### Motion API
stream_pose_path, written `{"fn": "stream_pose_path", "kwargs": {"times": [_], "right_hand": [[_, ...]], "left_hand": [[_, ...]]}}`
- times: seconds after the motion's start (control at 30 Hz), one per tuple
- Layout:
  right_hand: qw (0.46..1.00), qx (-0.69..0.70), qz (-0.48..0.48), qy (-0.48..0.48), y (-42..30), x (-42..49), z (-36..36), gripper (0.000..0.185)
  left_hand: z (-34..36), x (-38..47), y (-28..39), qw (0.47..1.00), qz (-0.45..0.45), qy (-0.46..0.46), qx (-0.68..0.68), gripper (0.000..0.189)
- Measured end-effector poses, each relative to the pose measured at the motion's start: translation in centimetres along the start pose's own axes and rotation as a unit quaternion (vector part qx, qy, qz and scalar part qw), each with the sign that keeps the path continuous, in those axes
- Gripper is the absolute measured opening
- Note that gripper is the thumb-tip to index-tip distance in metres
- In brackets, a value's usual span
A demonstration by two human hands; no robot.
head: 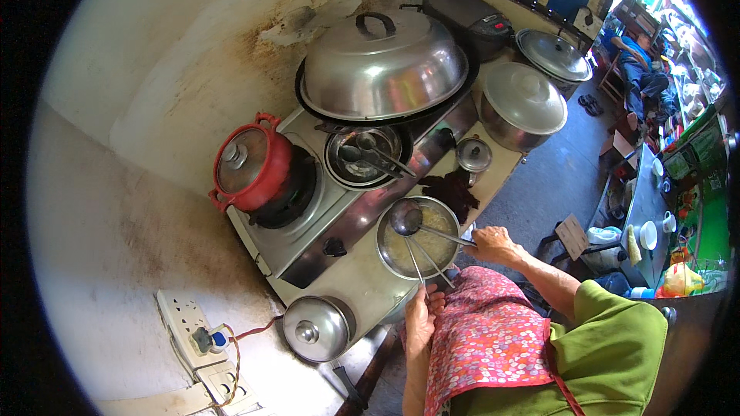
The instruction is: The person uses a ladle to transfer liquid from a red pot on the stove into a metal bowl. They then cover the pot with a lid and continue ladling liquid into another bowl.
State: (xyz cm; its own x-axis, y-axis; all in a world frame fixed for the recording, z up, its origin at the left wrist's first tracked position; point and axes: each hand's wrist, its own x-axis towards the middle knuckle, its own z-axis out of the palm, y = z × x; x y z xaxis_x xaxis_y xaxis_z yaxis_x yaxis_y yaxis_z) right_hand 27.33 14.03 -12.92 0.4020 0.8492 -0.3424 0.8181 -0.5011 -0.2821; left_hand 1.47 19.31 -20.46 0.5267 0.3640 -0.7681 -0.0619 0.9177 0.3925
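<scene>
A metal basin (386, 251) with pale yellowish contents stands at the counter's front edge. My right hand (494, 245) grips the handle of a metal ladle (406, 218), whose bowl hangs over the basin's far left part. At the near side of the basin, my left hand (423, 315) holds a pair of thin chopsticks (416, 261). Their tips meet by the ladle bowl and their other ends spread apart. How the fingers hold the second chopstick is unclear. A dark crumpled cloth (454, 193) lies just beyond the basin.
On the gas stove (324, 231) stand a red lidded pot (245, 164), a bowl with ladles (370, 159) and a large domed lid (384, 66). Lidded pots (525, 104) stand farther right; a lidded saucepan (317, 329) sits nearer. A seated person (636, 69) is in the background.
</scene>
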Motion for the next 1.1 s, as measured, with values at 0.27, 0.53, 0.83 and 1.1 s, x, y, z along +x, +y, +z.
{"fn": "stream_pose_path", "kwargs": {"times": [0.27,0.53,0.83,1.1], "right_hand": [[0.993,0.109,-0.027,-0.037,0.6,-1.4,1.5,0.048],[0.993,0.096,-0.061,0.006,-0.7,-2.2,1.1,0.042],[0.986,0.137,-0.027,0.089,-1.7,-3.7,0.8,0.031],[0.987,0.112,0.004,0.116,-2.8,-4.5,0.2,0.03]], "left_hand": [[1.9,0.5,-0.1,1.0,-0.024,-0.006,0.002,0.041],[4.3,1.1,0.0,0.988,-0.068,-0.073,-0.12,0.035],[3.2,-4.6,0.5,0.998,0.049,-0.043,-0.015,0.031],[4.3,-11.2,2.1,0.982,0.1,0.014,0.16,0.035]]}}
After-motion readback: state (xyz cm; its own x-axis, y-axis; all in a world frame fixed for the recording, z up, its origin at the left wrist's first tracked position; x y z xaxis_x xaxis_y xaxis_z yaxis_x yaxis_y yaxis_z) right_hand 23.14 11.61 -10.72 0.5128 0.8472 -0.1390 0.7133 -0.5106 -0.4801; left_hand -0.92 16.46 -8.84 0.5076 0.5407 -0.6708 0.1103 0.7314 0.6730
